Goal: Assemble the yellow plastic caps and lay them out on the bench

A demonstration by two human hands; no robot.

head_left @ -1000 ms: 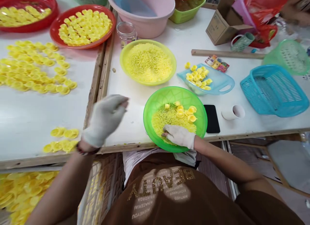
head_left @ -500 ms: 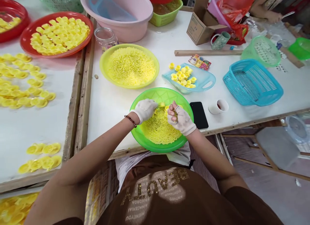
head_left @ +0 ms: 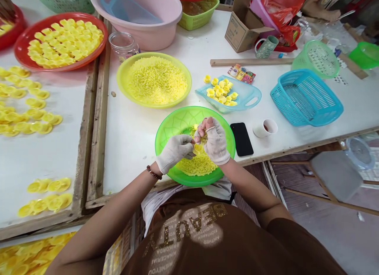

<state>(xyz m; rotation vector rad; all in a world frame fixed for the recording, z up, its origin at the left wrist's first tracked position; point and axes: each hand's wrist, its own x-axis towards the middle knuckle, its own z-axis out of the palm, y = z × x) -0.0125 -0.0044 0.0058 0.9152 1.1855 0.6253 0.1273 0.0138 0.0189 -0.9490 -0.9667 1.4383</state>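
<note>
The left hand (head_left: 176,152), in a pale fingertip-less glove, pinched a small yellow cup (head_left: 197,148) at its left edge between thumb and fingers. The cup's round mouth faced up toward the camera, and it hung above the yellow granules (head_left: 197,168) in the translucent green bowl (head_left: 167,127), to the right of the left fingertips and just below and left of the right fingers.

The right hand (head_left: 216,142), gloved the same way, was raised over the right half of the bowl with its fingers curled inward; whether it gripped anything could not be told. The two hands were close together, their fingertips nearly meeting above the cup, though actual contact was unclear.

The green bowl sat at the edge of the white table (head_left: 133,148), just left of a black smartphone (head_left: 242,139). Beyond it stood a yellow bowl (head_left: 122,85) heaped with similar granules and, farther right, a light blue scoop (head_left: 244,96) holding more small yellow cups (head_left: 220,91).
</note>
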